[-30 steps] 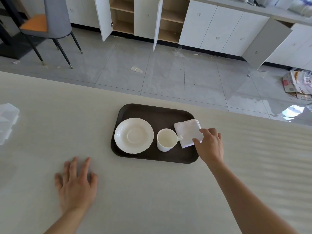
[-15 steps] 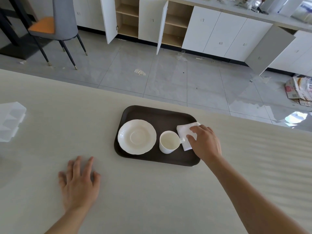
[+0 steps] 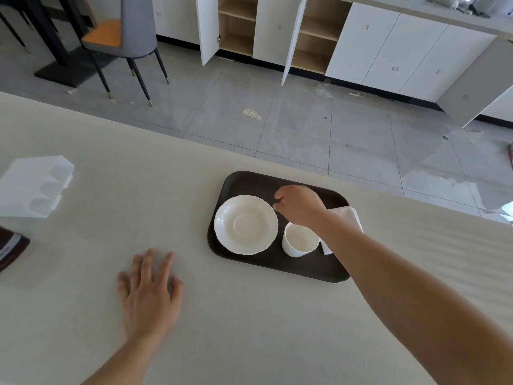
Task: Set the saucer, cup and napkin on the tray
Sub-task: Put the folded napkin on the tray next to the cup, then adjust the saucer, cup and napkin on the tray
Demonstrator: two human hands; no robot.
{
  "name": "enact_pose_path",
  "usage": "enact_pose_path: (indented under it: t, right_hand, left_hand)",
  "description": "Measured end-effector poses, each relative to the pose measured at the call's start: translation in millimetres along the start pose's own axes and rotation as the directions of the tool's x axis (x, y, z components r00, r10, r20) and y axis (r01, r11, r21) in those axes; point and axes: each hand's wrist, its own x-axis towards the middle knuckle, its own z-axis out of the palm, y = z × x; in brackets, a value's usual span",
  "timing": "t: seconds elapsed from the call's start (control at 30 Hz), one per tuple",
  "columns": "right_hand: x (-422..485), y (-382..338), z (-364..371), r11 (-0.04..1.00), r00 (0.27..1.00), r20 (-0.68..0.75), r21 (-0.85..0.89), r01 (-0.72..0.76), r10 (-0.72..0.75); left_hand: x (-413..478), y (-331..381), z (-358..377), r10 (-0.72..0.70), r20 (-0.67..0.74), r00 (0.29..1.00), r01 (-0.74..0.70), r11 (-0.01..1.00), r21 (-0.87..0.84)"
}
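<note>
A dark brown tray [image 3: 266,184] lies on the pale table. On its left part sits a white saucer [image 3: 245,225]. A white cup [image 3: 299,243] stands just right of the saucer. A folded white napkin [image 3: 348,215] lies at the tray's right side, partly hidden by my right forearm. My right hand [image 3: 299,208] hovers over the tray behind the cup, beside the saucer's far right rim, fingers curled and holding nothing. My left hand [image 3: 151,293] rests flat on the table, fingers spread, left of the tray.
A clear plastic container [image 3: 33,187] lies at the table's far left, and a dark object [image 3: 11,250] shows at the left edge. Beyond the table's far edge are a tiled floor, a grey chair [image 3: 127,37] and white cabinets with open doors.
My right hand has let go of the napkin and moved left and forward over the tray, past the cup toward the saucer. My left hand stays flat on the table.
</note>
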Motion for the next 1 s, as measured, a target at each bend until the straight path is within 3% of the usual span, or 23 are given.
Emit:
enact_pose_path:
  t: [0.13,0.5,1.0]
  right_hand:
    - [21,-8,7,0.999,0.997,0.071,-0.024,0.031,-0.029]
    - [41,-10,21,0.999,0.995,0.101,0.046,0.008,-0.013]
    - [65,9,30,0.969,0.994,0.028,0.221,-0.108,0.105]
  left_hand:
    - [0,0,-1,0.007,-0.012,1.000,-0.007,1.000,-0.001]
    - [0,2,-3,-0.003,0.013,1.000,0.003,1.000,-0.001]
    - [1,3,-4,-0.014,0.029,0.999,0.014,1.000,0.007]
